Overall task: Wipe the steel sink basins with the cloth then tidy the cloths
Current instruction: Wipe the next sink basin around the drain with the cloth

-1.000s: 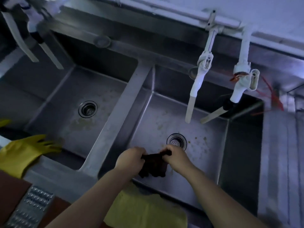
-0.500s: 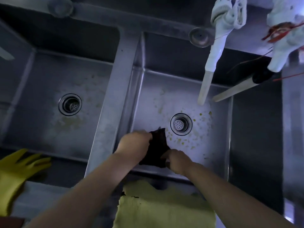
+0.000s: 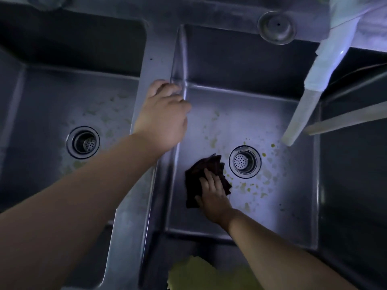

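A dark maroon cloth [image 3: 199,170] lies flat on the floor of the right steel basin [image 3: 272,114], just left of its drain [image 3: 244,161]. My right hand [image 3: 212,193] presses down on the cloth with straight, spread fingers. Yellow-green specks dot the basin floor around the drain. My left hand [image 3: 164,116] rests on the steel divider [image 3: 155,59] between the two basins, its fingers bent over the divider's edge. The left basin [image 3: 52,105] holds its own drain [image 3: 83,142] and faint stains.
A yellow cloth [image 3: 194,273] lies on the sink's front rim at the bottom edge. Two white taps [image 3: 307,101] hang over the right basin's far right corner. A round steel plug [image 3: 276,27] sits on the back ledge.
My left hand let go of the dark cloth and moved up onto the divider. My right hand now presses the cloth flat on the basin floor. The camera came closer.
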Available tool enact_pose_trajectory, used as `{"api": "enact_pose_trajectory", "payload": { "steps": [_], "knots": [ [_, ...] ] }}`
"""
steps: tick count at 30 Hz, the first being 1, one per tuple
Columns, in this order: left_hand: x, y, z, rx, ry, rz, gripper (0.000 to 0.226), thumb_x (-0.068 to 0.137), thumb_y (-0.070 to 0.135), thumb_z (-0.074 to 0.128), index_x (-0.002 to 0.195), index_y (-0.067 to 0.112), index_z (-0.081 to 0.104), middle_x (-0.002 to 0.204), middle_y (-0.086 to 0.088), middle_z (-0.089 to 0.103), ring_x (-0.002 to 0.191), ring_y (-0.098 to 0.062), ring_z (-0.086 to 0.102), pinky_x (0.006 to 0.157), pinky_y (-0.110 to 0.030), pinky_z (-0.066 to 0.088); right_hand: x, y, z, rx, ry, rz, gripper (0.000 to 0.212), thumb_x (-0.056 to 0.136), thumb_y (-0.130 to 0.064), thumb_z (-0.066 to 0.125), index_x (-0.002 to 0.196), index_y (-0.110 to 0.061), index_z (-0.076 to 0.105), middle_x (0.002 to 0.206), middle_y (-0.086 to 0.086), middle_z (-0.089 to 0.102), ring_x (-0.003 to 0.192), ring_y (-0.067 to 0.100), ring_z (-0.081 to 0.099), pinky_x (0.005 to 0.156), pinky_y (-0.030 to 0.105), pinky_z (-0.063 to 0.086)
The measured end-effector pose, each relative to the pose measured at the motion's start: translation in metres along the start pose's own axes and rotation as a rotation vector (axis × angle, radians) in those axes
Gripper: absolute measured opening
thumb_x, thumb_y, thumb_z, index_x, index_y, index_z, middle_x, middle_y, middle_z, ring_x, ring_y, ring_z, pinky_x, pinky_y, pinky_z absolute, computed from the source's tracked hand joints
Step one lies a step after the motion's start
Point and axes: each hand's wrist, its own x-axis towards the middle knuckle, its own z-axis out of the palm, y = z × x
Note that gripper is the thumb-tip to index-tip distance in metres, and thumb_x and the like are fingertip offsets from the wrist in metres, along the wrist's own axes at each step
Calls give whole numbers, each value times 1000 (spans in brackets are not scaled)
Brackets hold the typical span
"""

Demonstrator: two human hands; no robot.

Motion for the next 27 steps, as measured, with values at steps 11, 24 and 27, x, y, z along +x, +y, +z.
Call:
{"api": "enact_pose_trajectory", "payload": {
  "steps": [11, 24, 27],
  "knots": [
    [2, -4, 11, -34, 63, -10, 18, 61, 2, 61, 67, 17, 69, 68, 1, 65, 101, -22, 59, 109, -34, 18, 169, 46, -71, -69, 331, 258, 71, 89, -44, 33, 143, 3, 30, 153, 26, 19, 142, 40, 18, 116, 50, 7],
    [1, -3, 11, -43, 118, -7, 16, 70, 5, 57, 64, 15, 69, 64, -1, 65, 98, -24, 60, 106, -38, 23, 155, 16, -47, -250, 199, 4, 72, 88, -48, 22, 151, -16, 10, 157, 22, 7, 146, 34, 2, 116, 52, -1],
    [1, -2, 10, -48, 107, -7, 13, 61, 2, 61, 64, 12, 69, 64, -2, 66, 95, -26, 60, 106, -39, 23, 104, 3, -11, -278, 172, -135, 72, 87, -47, 31, 149, -13, 19, 154, 24, 19, 144, 36, 15, 115, 55, 9]
  ]
}}
